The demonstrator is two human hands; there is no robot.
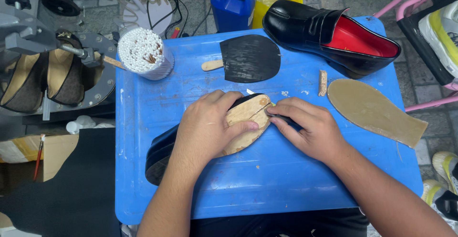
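Note:
A black shoe (160,153) lies sole-up on the blue plastic table (267,180), its bare tan sole (248,118) facing me. My left hand (205,127) presses down on that sole and holds the shoe still. My right hand (310,129) grips a small dark-handled knife (286,119) whose blade tip (250,92) shows at the toe edge of the sole. The rest of the blade is hidden behind the shoe and my fingers.
A second black loafer (329,36) with red lining stands at the back right. A black rubber sole piece (250,58), a tan sole sheet (377,110), a cup of cotton swabs (143,53) and a small cork bit (323,82) lie around. Bottles (231,3) stand behind.

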